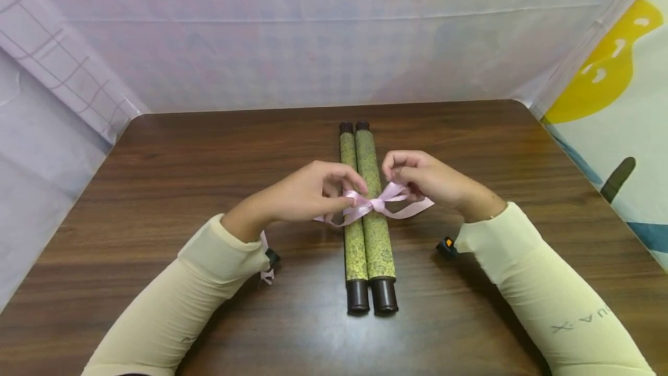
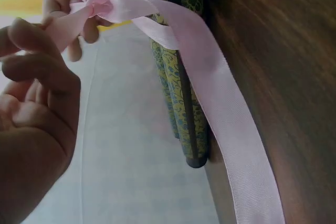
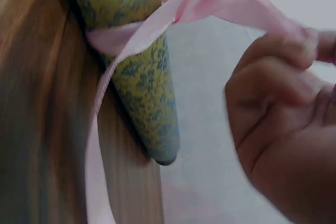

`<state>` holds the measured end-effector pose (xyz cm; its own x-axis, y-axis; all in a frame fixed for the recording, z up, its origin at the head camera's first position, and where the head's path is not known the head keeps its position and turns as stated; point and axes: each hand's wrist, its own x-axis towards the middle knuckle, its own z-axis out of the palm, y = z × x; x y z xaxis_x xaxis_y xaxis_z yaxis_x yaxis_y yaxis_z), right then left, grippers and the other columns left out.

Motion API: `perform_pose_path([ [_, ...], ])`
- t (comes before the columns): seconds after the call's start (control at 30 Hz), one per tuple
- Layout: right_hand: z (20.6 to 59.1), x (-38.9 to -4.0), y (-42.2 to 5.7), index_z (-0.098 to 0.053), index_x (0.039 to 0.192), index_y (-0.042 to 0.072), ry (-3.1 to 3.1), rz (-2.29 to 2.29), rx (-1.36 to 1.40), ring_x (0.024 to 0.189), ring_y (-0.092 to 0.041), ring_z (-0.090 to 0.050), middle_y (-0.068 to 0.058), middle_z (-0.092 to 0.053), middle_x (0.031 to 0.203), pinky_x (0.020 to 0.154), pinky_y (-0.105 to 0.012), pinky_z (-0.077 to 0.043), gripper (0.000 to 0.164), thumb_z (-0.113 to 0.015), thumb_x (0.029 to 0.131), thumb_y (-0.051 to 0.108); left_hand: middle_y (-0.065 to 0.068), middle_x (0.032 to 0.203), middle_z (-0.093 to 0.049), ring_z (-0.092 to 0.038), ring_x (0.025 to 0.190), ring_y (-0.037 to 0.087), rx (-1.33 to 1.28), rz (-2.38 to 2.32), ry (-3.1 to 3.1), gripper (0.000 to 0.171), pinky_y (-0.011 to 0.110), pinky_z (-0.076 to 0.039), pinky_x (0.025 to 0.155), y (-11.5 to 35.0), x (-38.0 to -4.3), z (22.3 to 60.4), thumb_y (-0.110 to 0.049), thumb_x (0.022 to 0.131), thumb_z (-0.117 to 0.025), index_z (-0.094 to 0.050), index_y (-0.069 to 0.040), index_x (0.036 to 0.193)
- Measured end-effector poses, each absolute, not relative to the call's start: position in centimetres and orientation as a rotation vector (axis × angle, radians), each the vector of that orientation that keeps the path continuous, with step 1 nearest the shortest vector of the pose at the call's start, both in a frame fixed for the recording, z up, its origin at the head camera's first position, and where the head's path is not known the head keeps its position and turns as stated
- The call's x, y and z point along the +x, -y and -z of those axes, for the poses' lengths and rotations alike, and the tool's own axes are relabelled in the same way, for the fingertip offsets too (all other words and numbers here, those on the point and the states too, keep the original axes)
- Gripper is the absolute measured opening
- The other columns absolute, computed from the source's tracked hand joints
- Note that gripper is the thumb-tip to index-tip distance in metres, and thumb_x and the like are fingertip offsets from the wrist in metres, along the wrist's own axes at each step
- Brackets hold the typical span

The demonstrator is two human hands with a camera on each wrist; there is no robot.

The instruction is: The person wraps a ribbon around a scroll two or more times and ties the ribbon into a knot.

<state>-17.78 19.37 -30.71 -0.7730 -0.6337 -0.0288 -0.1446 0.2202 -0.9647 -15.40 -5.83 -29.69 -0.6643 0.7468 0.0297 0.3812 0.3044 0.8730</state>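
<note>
Two rolled scrolls [image 1: 377, 248] with yellow-green floral covering and dark end knobs lie side by side on the table. A pink satin ribbon [image 1: 378, 205] goes round them, knotted on top with a loop to each side. My left hand [image 1: 305, 193] pinches the left loop between thumb and fingers. On the other side, my right hand [image 1: 430, 179] grips the right loop with its fingertips, seen closer in the right wrist view. One long ribbon tail [image 2: 220, 98] hangs down past the scrolls in the left wrist view; another tail [image 3: 94, 166] trails in the right wrist view.
The brown wood-grain table [image 1: 130, 202] meets a pale checked cloth wall [image 1: 313, 57] at its back edge. Small dark devices [image 1: 447, 247] sit at both wrists. A patterned cloth with a yellow shape [image 1: 600, 74] hangs at the right.
</note>
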Motion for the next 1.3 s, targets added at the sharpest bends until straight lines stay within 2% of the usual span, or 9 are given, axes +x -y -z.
perform_pose_path([
  [0.1, 30.8, -17.8, -19.3, -0.054, 0.094, -0.001, -2.279, 1.358, -0.763, 0.057, -0.013, -0.048, -0.003, -0.052, 0.070, 0.050, -0.024, -0.043, 0.013, -0.047, 0.094, 0.009, 0.014, 0.092, -0.065, -0.053, 0.051, 0.022, 1.020, -1.314, -2.123, 0.020, 0.048, -0.051, 0.046, 6.1, -15.4, 29.8, -0.007, 0.089, -0.059, -0.062, -0.007, 0.109],
  [0.2, 31.3, -17.7, -19.4, -0.060, 0.091, 0.004, -2.404, 1.161, -0.855, 0.062, -0.014, -0.050, -0.005, -0.057, 0.073, 0.056, -0.028, -0.045, 0.014, -0.051, 0.094, 0.014, 0.015, 0.089, -0.063, -0.053, 0.053, 0.021, 1.012, -1.279, -2.156, 0.018, 0.046, -0.052, 0.049, 6.1, -15.2, 30.1, -0.008, 0.089, -0.058, -0.063, -0.009, 0.106],
  [0.27, 31.7, -17.6, -19.5, -0.060, 0.081, 0.008, -2.449, 1.051, -0.913, 0.057, -0.012, -0.046, -0.003, -0.054, 0.066, 0.054, -0.027, -0.042, 0.018, -0.052, 0.094, 0.018, 0.011, 0.085, -0.063, -0.054, 0.058, 0.019, 1.020, -1.209, -2.253, 0.016, 0.041, -0.053, 0.052, 6.2, -15.2, 30.3, -0.010, 0.089, -0.059, -0.063, -0.011, 0.104],
  [0.4, 32.0, -17.4, -19.8, -0.050, 0.066, 0.011, -2.460, 0.956, -0.943, 0.048, -0.008, -0.033, 0.003, -0.039, 0.055, 0.046, -0.023, -0.030, 0.036, -0.051, 0.096, 0.031, -0.002, 0.080, -0.063, -0.054, 0.066, 0.013, 1.036, -0.998, -2.492, 0.013, 0.029, -0.048, 0.058, 6.4, -15.4, 30.2, -0.017, 0.087, -0.063, -0.064, -0.017, 0.100],
  [0.6, 32.3, -17.7, -20.1, -0.040, 0.058, 0.016, -2.505, 0.894, -0.904, 0.045, -0.006, -0.029, 0.006, -0.034, 0.051, 0.043, -0.021, -0.026, 0.044, -0.056, 0.093, 0.037, -0.003, 0.072, -0.062, -0.053, 0.059, 0.011, 1.018, -0.750, -2.647, 0.012, 0.026, -0.047, 0.053, 6.2, -16.0, 30.2, -0.029, 0.084, -0.065, -0.063, -0.019, 0.091],
  [0.7, 32.7, -17.8, -20.2, -0.039, 0.055, 0.018, -2.534, 0.859, -0.889, 0.042, -0.004, -0.027, 0.008, -0.033, 0.049, 0.041, -0.020, -0.024, 0.046, -0.058, 0.092, 0.039, -0.004, 0.067, -0.060, -0.052, 0.055, 0.009, 0.986, -0.637, -2.696, 0.018, 0.024, -0.045, 0.050, 6.0, -16.1, 30.5, -0.038, 0.083, -0.065, -0.062, -0.021, 0.080],
  [0.8, 33.0, -17.8, -20.3, -0.039, 0.053, 0.020, -2.551, 0.834, -0.884, 0.040, -0.002, -0.026, 0.009, -0.033, 0.047, 0.040, -0.019, -0.022, 0.048, -0.058, 0.091, 0.041, -0.006, 0.060, -0.055, -0.048, 0.051, 0.008, 0.940, -0.553, -2.729, 0.032, 0.022, -0.040, 0.045, 6.0, -16.1, 30.9, -0.049, 0.083, -0.063, -0.057, -0.021, 0.069],
  [0.93, 33.1, -17.5, -20.7, -0.040, 0.052, 0.020, -2.546, 0.801, -0.864, 0.038, -0.002, -0.026, 0.010, -0.034, 0.045, 0.039, -0.018, -0.024, 0.049, -0.056, 0.091, 0.045, -0.006, 0.054, -0.046, -0.043, 0.047, 0.008, 0.915, -0.479, -2.745, 0.045, 0.022, -0.035, 0.042, 5.9, -16.1, 31.4, -0.059, 0.083, -0.057, -0.050, -0.021, 0.062],
  [1.3, 32.9, -17.5, -23.0, -0.039, 0.048, 0.023, -2.642, 0.615, -0.903, 0.038, -0.001, -0.021, 0.012, -0.029, 0.043, 0.038, -0.018, -0.020, 0.051, -0.054, 0.093, 0.043, -0.008, 0.050, -0.039, -0.040, 0.046, 0.008, 0.918, -0.438, -2.770, 0.050, 0.024, -0.033, 0.042, 5.7, -16.7, 32.2, -0.056, 0.088, -0.052, -0.041, -0.022, 0.053],
])
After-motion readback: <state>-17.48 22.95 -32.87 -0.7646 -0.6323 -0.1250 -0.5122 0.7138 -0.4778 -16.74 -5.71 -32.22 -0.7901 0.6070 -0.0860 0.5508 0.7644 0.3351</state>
